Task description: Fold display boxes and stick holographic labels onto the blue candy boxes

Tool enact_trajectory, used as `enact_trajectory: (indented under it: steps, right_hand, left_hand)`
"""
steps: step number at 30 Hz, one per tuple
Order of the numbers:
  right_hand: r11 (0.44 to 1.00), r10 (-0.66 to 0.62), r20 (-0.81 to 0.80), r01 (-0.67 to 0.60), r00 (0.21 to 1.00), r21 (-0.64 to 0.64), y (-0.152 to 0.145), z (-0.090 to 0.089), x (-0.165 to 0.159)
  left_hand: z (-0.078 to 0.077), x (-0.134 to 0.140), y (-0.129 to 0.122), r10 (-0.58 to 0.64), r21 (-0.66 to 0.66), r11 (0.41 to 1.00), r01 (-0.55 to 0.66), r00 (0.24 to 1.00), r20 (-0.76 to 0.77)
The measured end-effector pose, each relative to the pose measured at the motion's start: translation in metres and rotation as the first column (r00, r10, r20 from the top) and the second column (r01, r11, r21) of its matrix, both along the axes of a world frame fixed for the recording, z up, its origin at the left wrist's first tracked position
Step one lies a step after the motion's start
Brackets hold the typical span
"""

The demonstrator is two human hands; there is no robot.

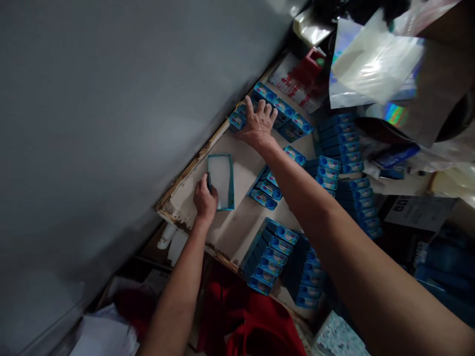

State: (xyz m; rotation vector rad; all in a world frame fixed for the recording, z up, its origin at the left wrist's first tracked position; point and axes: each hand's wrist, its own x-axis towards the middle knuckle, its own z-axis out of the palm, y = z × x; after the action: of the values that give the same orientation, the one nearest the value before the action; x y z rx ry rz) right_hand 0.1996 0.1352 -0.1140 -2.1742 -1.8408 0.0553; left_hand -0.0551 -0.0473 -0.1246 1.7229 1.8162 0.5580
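My left hand (206, 199) is closed on the near side wall of an open, shallow blue box (232, 185) with a pale white inside, which rests on the table. Higher up, near the wall, my right hand (259, 123) lies over a cluster of small blue packs (284, 108), its fingers spread and touching their tops. Part of this cluster is hidden beneath the hand. Beside my right forearm stands another row of blue packs (263, 198), partly covered by the arm.
A worn-edged pale table (222, 237) meets a grey wall (122, 99). More rows of blue packs (272, 257) stand along its near side and to the right. Shiny plastic bags (374, 59) hang at upper right. Red cloth (245, 316) lies below the table edge.
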Motion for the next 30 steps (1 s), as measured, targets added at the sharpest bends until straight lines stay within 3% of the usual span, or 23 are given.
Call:
enact_trajectory:
  steps: [2, 5, 8, 11, 13, 16, 19, 25, 30]
  right_hand:
    - [0.997, -0.043, 0.025, 0.045, 0.999, -0.060, -0.003, 0.005, -0.001]
    - [0.991, -0.060, 0.010, 0.061, 0.998, -0.117, -0.022, 0.030, -0.004]
    - [0.989, 0.130, -0.109, -0.136, 0.985, -0.048, -0.062, 0.061, -0.013]
    - [0.921, 0.380, -0.256, -0.388, 0.889, 0.020, -0.106, 0.078, -0.032]
    - [0.873, 0.463, -0.325, -0.488, 0.824, 0.007, -0.126, 0.076, -0.048]
    - [0.837, 0.493, -0.335, -0.543, 0.803, -0.070, -0.135, 0.063, -0.067]
    - [0.837, 0.483, -0.272, -0.530, 0.832, -0.137, -0.129, 0.061, -0.080]
    - [0.793, 0.525, -0.209, -0.563, 0.825, -0.233, -0.118, 0.083, -0.084]
    - [0.823, 0.479, -0.199, -0.516, 0.855, -0.238, -0.127, 0.078, -0.082]
  left_hand:
    - [0.001, 0.000, 0.003, 0.010, 0.019, 1.000, -0.010, 1.000, -0.005]
    - [0.003, -0.003, 0.002, 0.009, 0.023, 1.000, -0.008, 0.999, -0.032]
    - [0.001, -0.008, 0.000, -0.007, -0.010, 1.000, 0.006, 0.999, -0.038]
    - [-0.002, -0.009, 0.000, -0.024, -0.031, 0.999, 0.024, 1.000, -0.012]
    - [-0.004, -0.010, 0.002, -0.024, -0.036, 0.999, 0.024, 1.000, -0.004]
    - [-0.007, -0.011, 0.003, -0.057, -0.030, 0.998, 0.057, 0.998, -0.023]
    - [-0.011, -0.015, 0.003, -0.106, -0.008, 0.994, 0.105, 0.993, -0.044]
    - [-0.017, -0.018, 0.002, -0.049, 0.027, 0.998, 0.051, 0.997, -0.058]
    - [-0.012, -0.017, 0.002, -0.051, 0.036, 0.998, 0.050, 0.999, 0.018]
